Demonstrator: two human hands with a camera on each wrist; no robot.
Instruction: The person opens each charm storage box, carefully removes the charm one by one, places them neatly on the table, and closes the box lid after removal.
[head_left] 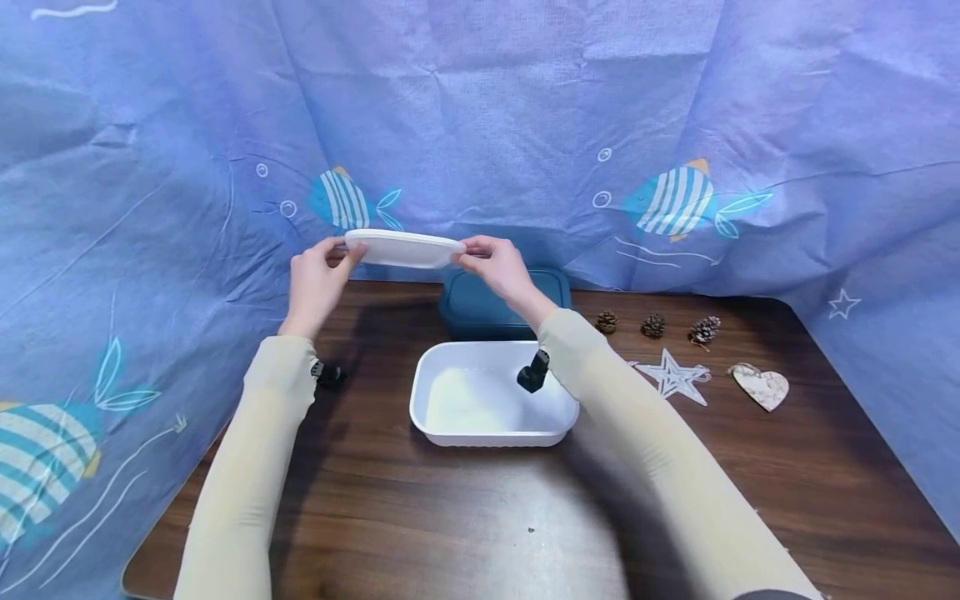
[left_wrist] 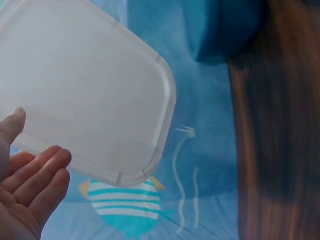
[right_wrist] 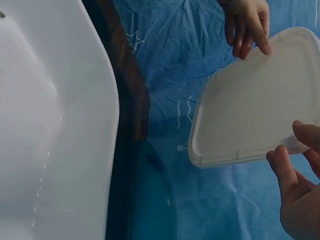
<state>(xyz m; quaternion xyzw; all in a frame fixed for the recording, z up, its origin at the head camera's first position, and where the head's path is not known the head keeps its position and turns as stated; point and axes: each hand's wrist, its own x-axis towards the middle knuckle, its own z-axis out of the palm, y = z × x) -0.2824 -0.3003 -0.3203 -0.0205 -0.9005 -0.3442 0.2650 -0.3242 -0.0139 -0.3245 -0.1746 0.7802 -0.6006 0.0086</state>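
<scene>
A white plastic lid (head_left: 405, 249) is held up in the air above the back of the table, tilted so its flat inner face shows in both wrist views. My left hand (head_left: 318, 279) pinches its left end between thumb and fingers. At the opposite end my right hand (head_left: 497, 265) grips the rim, thumb on the near face. Below and nearer to me, a white rectangular box (head_left: 480, 435) stands uncovered on the table, its inside bare where it shows. The right wrist view catches the lid (right_wrist: 255, 100) between both hands and the box's wall (right_wrist: 95, 100) at left.
Behind the white box sits a lidded dark teal container (head_left: 502, 302), partly covered by my right hand. To the right lie several pine cones (head_left: 653, 325), a white star ornament (head_left: 672, 377) and a heart ornament (head_left: 762, 387). A blue fish-print cloth (head_left: 495, 108) hangs behind the wooden table (head_left: 420, 525).
</scene>
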